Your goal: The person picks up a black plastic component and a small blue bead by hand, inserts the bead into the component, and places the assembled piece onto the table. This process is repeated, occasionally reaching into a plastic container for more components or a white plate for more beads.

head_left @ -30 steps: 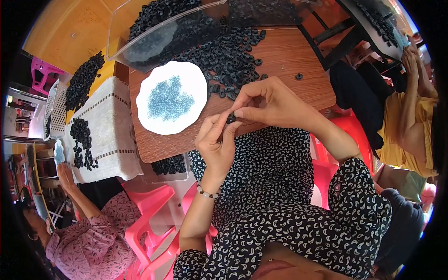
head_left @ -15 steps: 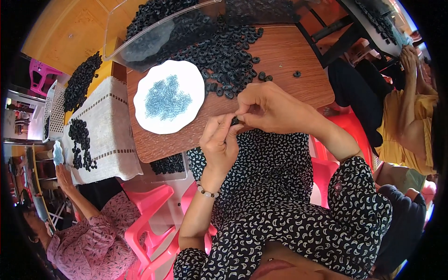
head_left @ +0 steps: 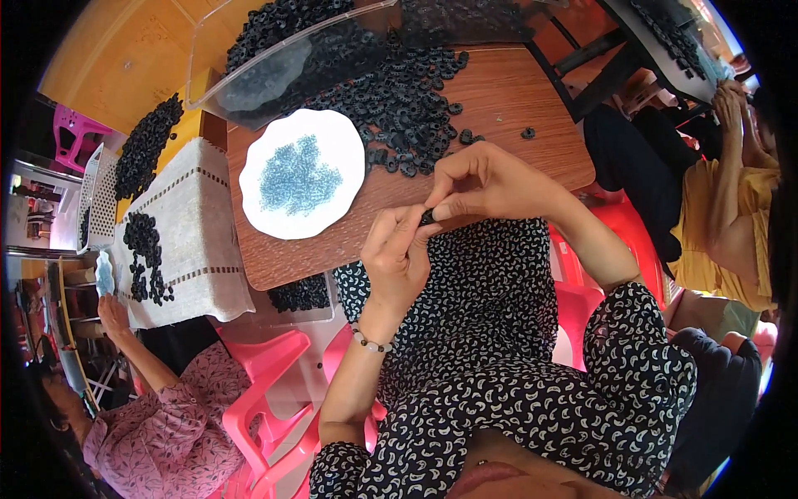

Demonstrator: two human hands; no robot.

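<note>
My left hand (head_left: pixel 395 243) pinches a small black plastic part (head_left: pixel 427 218) between thumb and fingers, above the near edge of the table. From the right, my right hand (head_left: pixel 486 185) is closed, with thumb and forefinger pressed against the same part. Whether a tiny piece is also between its fingertips is too small to tell. Just left of my hands, a white scalloped plate (head_left: pixel 342 137) carries a spread of tiny blue-grey pieces (head_left: pixel 299 176). Beyond my hands, a heap of similar black plastic parts (head_left: pixel 407 108) covers part of the wooden table (head_left: pixel 515 96).
A clear plastic bin (head_left: pixel 208 96) full of black parts stands at the table's far left. Another person's hand (head_left: pixel 112 312) works by a cloth-covered table (head_left: pixel 195 229) at left. At right sits a person in a yellow top (head_left: pixel 719 237). Pink chairs (head_left: pixel 266 358) stand close by.
Both hands have shifted slightly right with the black part between them. My right thumb and forefinger have changed their position against it a little.
</note>
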